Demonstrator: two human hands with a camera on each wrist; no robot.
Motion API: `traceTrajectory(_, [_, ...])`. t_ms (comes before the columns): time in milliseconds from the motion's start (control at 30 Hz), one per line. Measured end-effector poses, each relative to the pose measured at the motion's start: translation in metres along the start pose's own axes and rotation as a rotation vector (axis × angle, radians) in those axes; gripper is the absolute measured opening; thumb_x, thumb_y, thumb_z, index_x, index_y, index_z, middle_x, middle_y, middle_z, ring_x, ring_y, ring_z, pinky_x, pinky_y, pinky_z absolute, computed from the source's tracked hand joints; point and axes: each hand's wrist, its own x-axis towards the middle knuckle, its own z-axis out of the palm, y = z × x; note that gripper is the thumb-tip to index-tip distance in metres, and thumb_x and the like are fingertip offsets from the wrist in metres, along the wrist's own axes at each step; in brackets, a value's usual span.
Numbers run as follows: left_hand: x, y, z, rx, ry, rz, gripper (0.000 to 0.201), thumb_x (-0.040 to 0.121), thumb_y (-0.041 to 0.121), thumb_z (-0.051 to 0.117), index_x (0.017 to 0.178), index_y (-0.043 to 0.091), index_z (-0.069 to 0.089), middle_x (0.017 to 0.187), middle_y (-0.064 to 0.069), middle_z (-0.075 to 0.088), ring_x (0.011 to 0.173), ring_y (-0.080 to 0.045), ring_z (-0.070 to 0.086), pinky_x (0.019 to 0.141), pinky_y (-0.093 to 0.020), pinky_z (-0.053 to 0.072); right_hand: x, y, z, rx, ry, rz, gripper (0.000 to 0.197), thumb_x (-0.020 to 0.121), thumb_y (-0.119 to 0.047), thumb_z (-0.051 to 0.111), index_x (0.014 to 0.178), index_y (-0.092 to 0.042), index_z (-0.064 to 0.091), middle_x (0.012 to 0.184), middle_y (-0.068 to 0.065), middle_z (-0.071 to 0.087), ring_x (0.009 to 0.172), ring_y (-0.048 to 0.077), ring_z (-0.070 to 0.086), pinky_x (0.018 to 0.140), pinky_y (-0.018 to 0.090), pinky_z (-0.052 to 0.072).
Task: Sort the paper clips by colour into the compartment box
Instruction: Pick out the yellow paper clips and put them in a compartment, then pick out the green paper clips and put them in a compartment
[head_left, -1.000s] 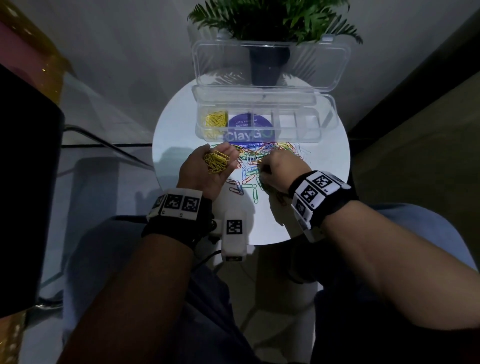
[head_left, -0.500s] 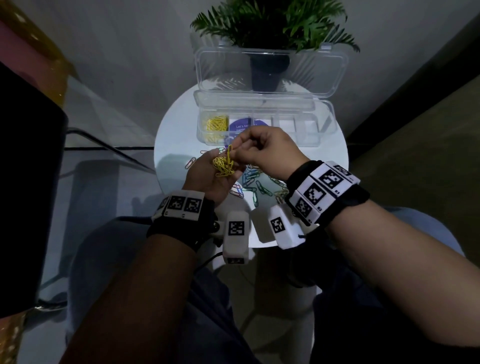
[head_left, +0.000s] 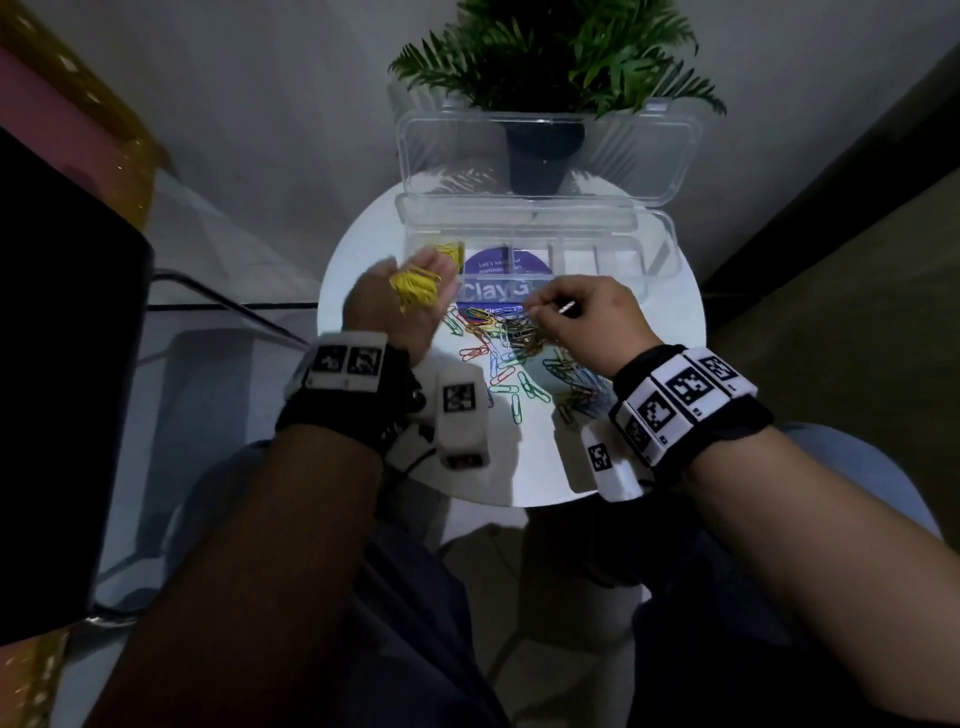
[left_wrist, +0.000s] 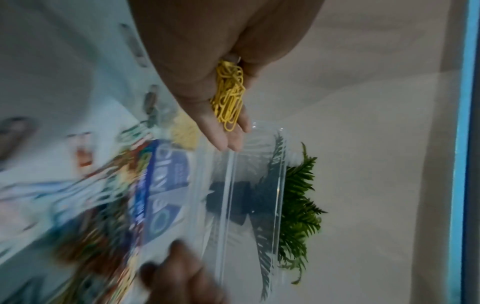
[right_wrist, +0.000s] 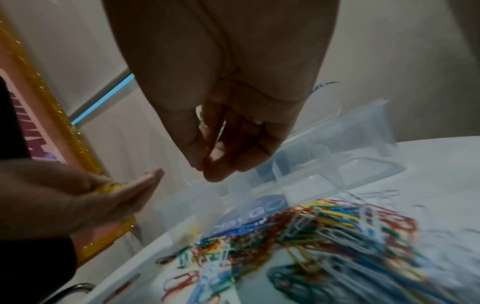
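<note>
both forearms are bare. each wrist wears a black strap (head_left: 358, 415) carrying white blocks printed with black square-pattern markers. a white boxy camera unit (head_left: 460, 421) hangs off the left wrist with a thin dark cable below it; a similar white unit (head_left: 605, 462) sits under the right wrist band (head_left: 685, 400).

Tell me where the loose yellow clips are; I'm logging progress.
In the head view they lie in the left hand's open palm as yellow clips, beside the box's leftmost compartment.

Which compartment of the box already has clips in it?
The far-left compartment of the compartment box, just beyond the left hand: it holds yellow clips, while the ones to its right show none.
</note>
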Motion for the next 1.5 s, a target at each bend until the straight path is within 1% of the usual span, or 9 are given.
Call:
traceTrajectory(233, [0.05,0.019,0.036,0.653,0.159,0.333,0.042,0.097,0.024,0.033,0.07,0.015,0.064,0.063,0.001,0.062,0.06,-0.012,0.055,0.058,-0.024,0.041,-0.01,0.032,-0.008,-0.042,0.009,0.102,0.012,0.085,-0.01,0.061,0.09,-0.014,0.072,0.077,-0.001,0.064,0.059,-0.002,0.052,0.06,0.006,0.041])
traceTrajectory(400, [0.051,0.0,0.03,1.085,0.13,0.589,0.036,0.098,0.028,0.036,0.107,0.015,0.07,0.113,-0.002,0.067,0.108,-0.016,0.059,0.099,-0.028,0.044,-0.008,0.039,-0.013,-0.062,0.041,0.108,0.014,0.085,-0.009,0.059,0.088,-0.014,0.072,0.072,-0.01,0.06,0.054,-0.013,0.052,0.054,-0.002,0.036])
traceTrajectory(600, [0.021,-0.006,0.019,1.019,0.06,0.775,0.024,0.093,0.033,0.045,0.111,0.03,0.062,0.113,0.01,0.062,0.106,-0.004,0.054,0.096,-0.02,0.042,0.002,0.025,0.004,-0.285,-0.13,-0.025,0.021,0.087,-0.013,0.054,0.102,-0.017,0.069,0.104,0.004,0.066,0.091,0.012,0.058,0.082,0.019,0.041])
traceTrajectory(667, [0.006,-0.005,0.006,0.895,0.143,0.687,0.016,0.093,0.027,0.05,0.101,0.028,0.063,0.096,0.012,0.064,0.091,-0.006,0.058,0.082,-0.021,0.044,0.01,0.017,0.016,-0.421,-0.255,-0.094,0.031,0.089,-0.015,0.052,0.117,-0.021,0.062,0.117,0.009,0.056,0.107,0.023,0.055,0.093,0.029,0.041])
traceTrajectory(733, [-0.009,-0.01,-0.009,0.662,0.137,0.38,0.014,0.093,0.022,0.049,0.092,0.025,0.062,0.086,0.012,0.065,0.078,-0.007,0.061,0.071,-0.023,0.042,0.016,0.009,0.027,-0.539,-0.339,-0.118,0.043,0.089,-0.017,0.049,0.131,-0.026,0.05,0.122,0.013,0.048,0.115,0.03,0.051,0.096,0.035,0.042])
traceTrajectory(867, [-0.031,-0.021,-0.037,0.472,0.123,-0.066,0.015,0.092,0.025,0.046,0.087,0.023,0.061,0.095,0.007,0.064,0.092,-0.012,0.061,0.084,-0.029,0.042,0.022,0.004,0.037,-0.692,-0.401,-0.111,0.046,0.091,-0.019,0.044,0.136,-0.027,0.041,0.124,0.017,0.044,0.115,0.036,0.05,0.097,0.04,0.044])
traceTrajectory(1000, [-0.029,-0.018,-0.044,0.505,0.186,0.003,0.016,0.091,0.024,0.048,0.085,0.023,0.063,0.093,0.006,0.065,0.09,-0.012,0.062,0.081,-0.028,0.041,0.013,0.01,0.035,-0.705,-0.473,-0.126,0.043,0.093,-0.024,0.045,0.133,-0.037,0.045,0.123,0.014,0.045,0.116,0.032,0.049,0.095,0.035,0.041])
traceTrajectory(1333, [-0.023,-0.022,-0.038,0.581,0.189,0.018,0.012,0.09,0.023,0.052,0.089,0.021,0.063,0.089,0.005,0.065,0.085,-0.011,0.062,0.071,-0.025,0.039,0.011,0.007,0.033,-0.561,-0.208,-0.145,0.028,0.091,-0.019,0.047,0.115,-0.018,0.062,0.117,0.012,0.058,0.106,0.03,0.057,0.091,0.035,0.046])
traceTrajectory(1500, [-0.02,-0.026,-0.036,0.643,0.181,0.026,0.013,0.09,0.023,0.051,0.088,0.022,0.064,0.091,0.005,0.067,0.086,-0.011,0.064,0.07,-0.026,0.039,0.039,-0.003,0.047,-0.631,-0.303,-0.096,0.03,0.088,-0.015,0.053,0.117,-0.017,0.062,0.115,0.013,0.064,0.104,0.03,0.059,0.089,0.034,0.048])
